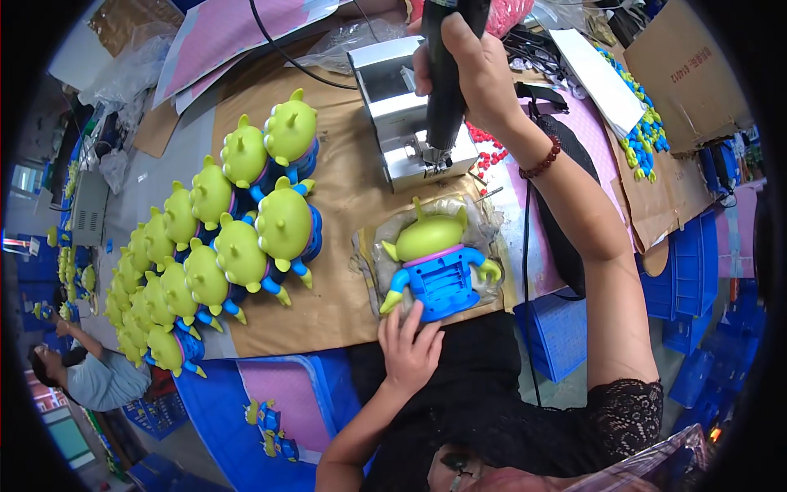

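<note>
My right hand is wrapped round a black electric screwdriver, held upright. The tip of the screwdriver is down at the front of a white and grey box-shaped screw feeder; whether it touches a screw is too small to tell. Before me a green and blue three-eyed alien toy figure lies face down in a grey moulded cradle, the open compartment in its back facing up. Fingers outstretched, my left hand rests against the figure's lower edge, near one green hand of the toy, holding nothing.
Rows of finished-looking alien figures stand on the brown-papered table to the left. Small red parts lie behind the feeder. At the right are a black bag and a cardboard box. Blue crates stand below; a person sits far left.
</note>
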The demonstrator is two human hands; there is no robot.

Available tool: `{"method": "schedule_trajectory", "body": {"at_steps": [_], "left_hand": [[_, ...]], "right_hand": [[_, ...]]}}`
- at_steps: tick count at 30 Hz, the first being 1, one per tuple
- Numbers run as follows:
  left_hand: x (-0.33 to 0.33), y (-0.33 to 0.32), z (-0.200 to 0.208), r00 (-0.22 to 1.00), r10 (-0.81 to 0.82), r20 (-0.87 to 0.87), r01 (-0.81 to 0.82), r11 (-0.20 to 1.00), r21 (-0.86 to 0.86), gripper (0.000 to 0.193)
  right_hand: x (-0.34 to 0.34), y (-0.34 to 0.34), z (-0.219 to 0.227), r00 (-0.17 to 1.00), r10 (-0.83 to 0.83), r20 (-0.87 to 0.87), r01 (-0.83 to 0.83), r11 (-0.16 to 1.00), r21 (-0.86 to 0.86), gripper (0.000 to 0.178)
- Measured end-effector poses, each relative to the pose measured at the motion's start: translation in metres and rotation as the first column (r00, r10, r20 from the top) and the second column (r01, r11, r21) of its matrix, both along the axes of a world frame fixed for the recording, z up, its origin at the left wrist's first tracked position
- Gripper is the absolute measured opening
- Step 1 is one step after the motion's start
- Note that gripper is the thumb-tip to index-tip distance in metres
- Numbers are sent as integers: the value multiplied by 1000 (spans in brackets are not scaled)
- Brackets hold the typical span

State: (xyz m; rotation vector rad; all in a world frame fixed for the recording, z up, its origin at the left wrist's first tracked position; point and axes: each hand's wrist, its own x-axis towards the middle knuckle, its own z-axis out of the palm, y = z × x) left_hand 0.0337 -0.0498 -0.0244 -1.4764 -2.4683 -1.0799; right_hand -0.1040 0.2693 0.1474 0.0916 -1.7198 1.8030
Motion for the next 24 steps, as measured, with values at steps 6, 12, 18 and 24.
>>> {"method": "schedule_trajectory", "body": {"at_steps": [6,12,18,24], "left_hand": [[-1,-14,10,997,62,-51,-59,997,45,47],[-20,44,56,986,-11,-167,-14,989,-147,65],[-33,72,37,967,-11,-254,-30,987,-157,62],[-35,71,30,977,-46,-208,11,986,-167,68]], "right_hand": [[39,-12,10,984,125,126,-113,989,-94,68],[106,-47,31,976,86,198,-93,995,24,94],[127,-55,23,964,163,208,-161,987,-29,109],[131,-60,1,936,341,86,-329,936,-129,81]]}}
